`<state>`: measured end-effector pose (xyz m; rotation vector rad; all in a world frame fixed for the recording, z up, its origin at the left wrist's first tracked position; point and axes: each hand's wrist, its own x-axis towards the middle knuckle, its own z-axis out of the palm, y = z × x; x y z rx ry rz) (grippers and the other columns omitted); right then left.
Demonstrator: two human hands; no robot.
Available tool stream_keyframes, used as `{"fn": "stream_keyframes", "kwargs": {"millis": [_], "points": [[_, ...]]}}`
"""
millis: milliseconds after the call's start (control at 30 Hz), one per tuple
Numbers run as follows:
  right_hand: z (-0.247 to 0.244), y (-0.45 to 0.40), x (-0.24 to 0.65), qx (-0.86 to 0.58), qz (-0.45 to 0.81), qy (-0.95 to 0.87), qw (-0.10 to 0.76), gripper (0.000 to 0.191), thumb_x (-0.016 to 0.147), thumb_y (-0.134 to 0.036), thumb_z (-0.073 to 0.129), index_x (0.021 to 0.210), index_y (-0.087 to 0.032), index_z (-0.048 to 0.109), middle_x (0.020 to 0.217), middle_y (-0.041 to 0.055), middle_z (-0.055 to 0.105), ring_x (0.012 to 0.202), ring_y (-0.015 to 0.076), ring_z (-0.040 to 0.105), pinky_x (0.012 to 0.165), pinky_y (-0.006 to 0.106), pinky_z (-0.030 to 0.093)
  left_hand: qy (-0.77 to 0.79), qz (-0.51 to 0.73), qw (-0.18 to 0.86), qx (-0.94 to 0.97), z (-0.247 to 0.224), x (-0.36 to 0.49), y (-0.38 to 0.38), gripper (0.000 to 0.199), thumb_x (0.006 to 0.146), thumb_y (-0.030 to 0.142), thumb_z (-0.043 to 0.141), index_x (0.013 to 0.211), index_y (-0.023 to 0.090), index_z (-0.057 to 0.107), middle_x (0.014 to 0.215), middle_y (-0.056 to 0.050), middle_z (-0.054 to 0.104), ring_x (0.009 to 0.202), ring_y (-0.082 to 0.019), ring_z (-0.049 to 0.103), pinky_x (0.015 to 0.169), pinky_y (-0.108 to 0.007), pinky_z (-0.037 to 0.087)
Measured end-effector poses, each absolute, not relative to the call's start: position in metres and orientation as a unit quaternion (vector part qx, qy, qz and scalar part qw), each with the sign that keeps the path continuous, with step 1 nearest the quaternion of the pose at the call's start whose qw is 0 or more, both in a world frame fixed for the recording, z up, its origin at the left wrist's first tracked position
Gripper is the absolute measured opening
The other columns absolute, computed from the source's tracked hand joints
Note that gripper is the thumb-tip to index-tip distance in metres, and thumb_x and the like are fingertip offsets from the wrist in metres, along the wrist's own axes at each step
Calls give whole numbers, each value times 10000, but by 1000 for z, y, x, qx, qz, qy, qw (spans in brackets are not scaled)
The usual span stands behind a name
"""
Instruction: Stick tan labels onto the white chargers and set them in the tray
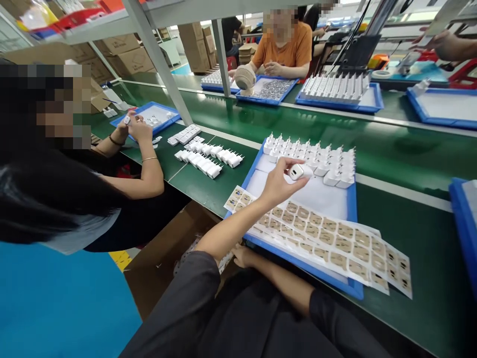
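Between the thumb and fingers of my left hand [281, 181] is a white charger [297, 172], its end with a dark port facing me, above a blue-rimmed tray [351, 201]. White chargers [316, 156] with pins upright stand in rows at the tray's far end. Sheets of beige stickers [328, 233] lie over the near part of the tray and stick out past its right side. My right hand [242, 255] is low at the table's near edge, beside an open cardboard box [149, 271]; its fingers are partly hidden, and I cannot tell what they hold.
More chargers [201, 163] lie on the green table left of the tray. A person at the left handles a small white part over another blue tray [170, 116]. Across the table sit a person in orange, a fan [245, 78] and filled trays. A shelf post [160, 64] rises at the left.
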<state>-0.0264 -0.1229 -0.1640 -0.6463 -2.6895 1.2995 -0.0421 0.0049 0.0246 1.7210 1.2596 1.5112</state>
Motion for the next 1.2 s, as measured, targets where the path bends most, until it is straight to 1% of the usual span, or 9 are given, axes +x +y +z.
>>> {"fn": "stream_keyframes", "kwargs": {"millis": [167,300,367,467,567,700,867,1033,1200], "points": [[-177,-122,14,-211,442,-871,36,348,787,-35,551,996,-255,722,1035,34,757,961,212,715,864,314,579,522,528,120,659,54,-107,-6,460,778,256,696,1179,224,472,1156,-60,590,1035,-169,601,875,-313,534],[-169,-122,76,-272,434,-854,89,409,877,-101,475,1107,-370,678,1070,-6,762,971,220,735,843,375,617,587,495,96,633,19,-176,-16,400,771,247,661,1148,168,555,1115,-102,612,1020,-227,581,932,-385,471],[-159,-124,121,-317,408,-845,137,412,878,-155,494,1121,-439,666,1047,-24,773,941,252,750,787,423,640,685,385,55,617,-10,-203,-20,293,807,300,623,1072,178,591,1090,-95,643,1050,-255,578,946,-394,450],[-124,-136,194,-357,379,-839,155,488,831,-146,571,1160,-494,664,1075,-5,774,931,260,758,746,405,658,747,285,-9,600,-46,-227,-26,281,825,355,629,1049,184,623,1082,-109,680,1157,-322,522,1010,-475,379],[-66,-155,253,-332,405,-849,75,622,792,-50,602,1232,-488,639,1048,36,780,933,217,760,770,298,646,769,254,-53,585,-63,-238,-31,313,833,399,621,1062,185,623,1102,-131,667,1195,-368,470,1000,-541,348],[6,-148,293,-326,457,-827,9,584,907,-138,527,1351,-518,525,1171,49,738,1039,219,725,859,320,624,767,244,-49,591,-61,-240,-32,318,832,404,606,1067,191,623,1204,-155,608,1215,-417,417,959,-580,364],[32,-50,289,-480,224,-828,183,405,931,-324,543,1332,-332,594,1263,123,678,1114,362,664,873,534,577,734,293,-75,608,-38,-215,-23,323,865,421,585,1117,219,606,1229,-126,597,1224,-388,435,1000,-578,381],[13,55,250,-553,94,-802,204,452,899,-348,545,1322,-188,559,1288,156,609,1101,332,619,822,454,549,635,329,-52,697,-8,-166,-17,306,883,376,588,1147,221,602,1218,-101,618,1173,-319,496,1051,-530,386],[-14,82,228,-570,69,-784,236,278,881,-350,550,1096,-188,619,1110,147,652,1010,312,613,749,383,513,576,333,-2,747,12,-126,-22,291,904,351,566,1165,226,590,1227,-74,624,1170,-293,500,1057,-490,394]]}}
